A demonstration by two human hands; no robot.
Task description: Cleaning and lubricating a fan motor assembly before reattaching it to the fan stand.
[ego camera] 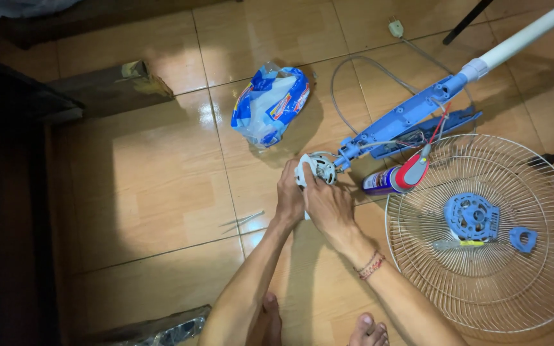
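Mid-disassembly, it seems: both the left hand (289,195) and right hand (326,204) clasp the white fan motor (318,168) on the tiled floor (161,192) beside the blue fan neck (405,118); steady turning seems needed next.

Open tiled floor (161,192) is lying free to the left of both hands. Directly ahead, a blue and white plastic bag (270,102) is blocking the way. To the right, a blue fan neck (405,118), a spray can (392,179) and a wire fan guard (488,230) are crowding the space.
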